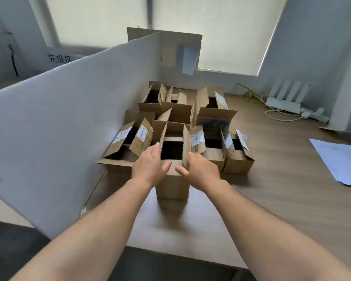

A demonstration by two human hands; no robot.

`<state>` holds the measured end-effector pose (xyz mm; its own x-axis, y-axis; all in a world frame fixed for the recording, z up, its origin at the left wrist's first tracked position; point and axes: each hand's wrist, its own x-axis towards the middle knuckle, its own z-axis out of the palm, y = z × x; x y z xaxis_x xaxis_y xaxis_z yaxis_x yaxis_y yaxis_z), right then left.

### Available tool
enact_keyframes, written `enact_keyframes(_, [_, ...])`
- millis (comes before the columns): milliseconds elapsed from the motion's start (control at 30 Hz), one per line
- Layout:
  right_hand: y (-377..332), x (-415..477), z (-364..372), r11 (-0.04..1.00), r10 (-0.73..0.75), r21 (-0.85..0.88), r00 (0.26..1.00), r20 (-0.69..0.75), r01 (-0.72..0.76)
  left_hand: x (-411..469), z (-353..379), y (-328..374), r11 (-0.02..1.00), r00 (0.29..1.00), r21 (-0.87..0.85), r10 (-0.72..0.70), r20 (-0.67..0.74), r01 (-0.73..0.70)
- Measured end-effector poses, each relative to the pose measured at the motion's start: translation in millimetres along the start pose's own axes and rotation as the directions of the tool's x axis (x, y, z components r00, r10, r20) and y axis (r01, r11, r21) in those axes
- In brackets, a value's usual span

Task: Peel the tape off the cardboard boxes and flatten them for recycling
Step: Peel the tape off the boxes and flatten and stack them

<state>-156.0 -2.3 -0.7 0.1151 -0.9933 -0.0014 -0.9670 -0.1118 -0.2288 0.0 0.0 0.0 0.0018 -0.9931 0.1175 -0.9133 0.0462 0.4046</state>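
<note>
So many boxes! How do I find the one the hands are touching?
Find the white divider on the table. Beside it cluster open boxes. The box is the nearest, alone in front, between the left hand and right hand, no label showing.

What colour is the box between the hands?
Plain brown cardboard; the box shows best in the head view.
</note>
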Motion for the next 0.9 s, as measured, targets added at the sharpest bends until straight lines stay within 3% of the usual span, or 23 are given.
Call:
enact_keyframes(200, [-4.6, 9.3, 12.3, 0.998, 0.064, -0.01, 0.997, 0.045, -0.064, 4.4, 4.8, -7.2, 0.999, 0.992, 0.018, -0.042, 0.122, 0.04])
enact_keyframes(467, [13.3, 5.6, 6.8, 0.992, 0.12, -0.028, 0.993, 0.021, -0.119, 5.9, 7.9, -4.7, 0.988, 0.992, -0.135, -0.059, 0.113, 0.074])
enact_keyframes(800, [119.9, -22.0, -38.1, 0.98, 0.196, 0.02, 0.976, 0.094, -0.198, 7.6, 29.3, 55.9, 0.964, 0.988, -0.226, -0.152, -0.025, 0.142])
enact_keyframes(900, [159.6, -28.2, -49.5, 0.973, 0.223, 0.04, 0.973, 0.057, -0.226, 3.2, 43.7, 79.6, 0.956, 0.983, -0.231, -0.185, 0.011, 0.182])
